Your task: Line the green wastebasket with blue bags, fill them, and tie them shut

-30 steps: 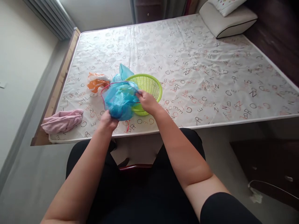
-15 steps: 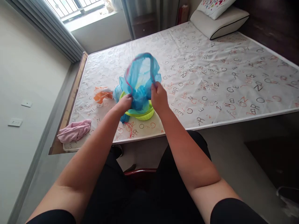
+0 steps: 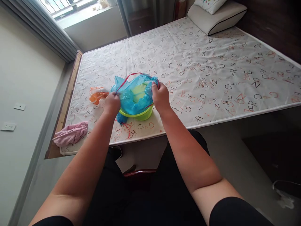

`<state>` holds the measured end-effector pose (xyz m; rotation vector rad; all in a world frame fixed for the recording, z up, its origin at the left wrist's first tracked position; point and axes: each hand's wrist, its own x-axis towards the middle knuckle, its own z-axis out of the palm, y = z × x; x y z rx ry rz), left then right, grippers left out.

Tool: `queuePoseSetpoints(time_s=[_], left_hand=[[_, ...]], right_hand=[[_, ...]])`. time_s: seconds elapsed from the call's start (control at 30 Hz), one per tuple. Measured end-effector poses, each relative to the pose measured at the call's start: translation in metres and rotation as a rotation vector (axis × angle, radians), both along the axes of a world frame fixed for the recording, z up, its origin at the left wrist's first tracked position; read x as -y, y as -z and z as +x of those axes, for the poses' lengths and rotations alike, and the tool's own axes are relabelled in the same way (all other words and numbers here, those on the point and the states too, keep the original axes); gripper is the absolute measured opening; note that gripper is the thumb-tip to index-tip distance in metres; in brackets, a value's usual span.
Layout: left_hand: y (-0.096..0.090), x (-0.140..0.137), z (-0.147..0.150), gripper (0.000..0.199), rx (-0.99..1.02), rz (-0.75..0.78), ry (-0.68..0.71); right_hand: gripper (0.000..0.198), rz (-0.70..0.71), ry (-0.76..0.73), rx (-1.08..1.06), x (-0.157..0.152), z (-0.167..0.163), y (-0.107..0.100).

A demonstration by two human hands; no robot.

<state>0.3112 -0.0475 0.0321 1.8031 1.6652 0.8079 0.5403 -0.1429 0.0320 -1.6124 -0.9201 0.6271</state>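
A translucent blue drawstring plastic bag [image 3: 128, 102] with a red drawstring is spread between my two hands, over a yellow-green basket [image 3: 144, 116]. My left hand [image 3: 113, 103] is closed on the bag's left edge. At the opposite edge, my right hand [image 3: 160, 95] grips the bunched plastic, thumb on top. Part of the basket shows through the film, and its rim sticks out below. Beside the basket's near left side lies a blue plastic bundle [image 3: 121, 118] with red strings trailing from it.
The basket stands on a letter-printed mattress [image 3: 199, 78]. An orange and white plastic bag [image 3: 97, 95] lies left of my left hand. A pink towel [image 3: 71, 133] rests at the near left corner. Pillows [image 3: 218, 18] are at the far right.
The bag has come down from a raised, upright loop to lie low over the basket. My left hand has moved left, so the hands are wider apart.
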Motion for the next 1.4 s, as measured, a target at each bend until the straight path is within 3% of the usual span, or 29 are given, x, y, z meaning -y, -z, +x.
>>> queuePoseSetpoints(time_s=[0.07,0.17,0.37,0.47,0.6,0.67,0.77,0.87,0.93,1.03,1.17,1.27,1.4], left_hand=[[0.003,0.0,0.004,0.014,-0.141,-0.153,0.026],[0.01,-0.001,0.022,0.017,-0.138,-0.472,0.089],[0.021,-0.011,0.05,0.01,-0.064,-0.615,0.217],[0.012,-0.017,0.038,0.017,0.036,-0.512,0.263],[-0.001,-0.013,0.005,0.011,0.317,-0.228,0.095],[-0.002,-0.003,-0.009,0.01,0.597,-0.266,-0.02],[0.005,0.016,-0.024,0.009,0.98,-0.455,-0.095],[0.016,0.032,-0.031,0.019,1.145,-0.582,-0.121],[0.025,0.039,-0.036,0.022,1.165,-0.61,-0.17],[0.042,0.047,-0.046,0.015,1.094,-0.585,-0.244],[0.067,0.054,-0.063,0.034,0.964,-0.548,-0.14],[0.084,0.053,-0.074,0.048,0.896,-0.502,-0.092],[0.095,0.039,-0.081,0.041,0.797,-0.434,-0.136]], right_hand=[[0.033,-0.04,-0.06,-0.029,-0.001,0.003,0.004],[0.029,-0.119,-0.149,-0.03,-0.005,0.003,0.016],[0.037,-0.158,-0.192,-0.079,-0.013,0.001,0.03],[0.034,-0.234,-0.262,0.051,-0.011,0.004,0.023],[0.033,-0.273,-0.151,0.279,-0.007,0.013,0.017],[0.031,-0.268,-0.114,0.211,-0.007,0.019,0.021],[0.025,-0.254,-0.127,-0.095,-0.007,0.026,0.032],[0.022,-0.266,-0.164,-0.416,-0.006,0.028,0.039],[0.021,-0.269,-0.183,-0.479,-0.004,0.028,0.042],[0.019,-0.271,-0.179,-0.274,-0.002,0.028,0.048],[0.022,-0.314,-0.048,0.092,-0.002,0.025,0.059],[0.037,-0.346,0.036,0.151,-0.005,0.022,0.065],[0.027,-0.286,-0.051,0.193,-0.006,0.016,0.066]])
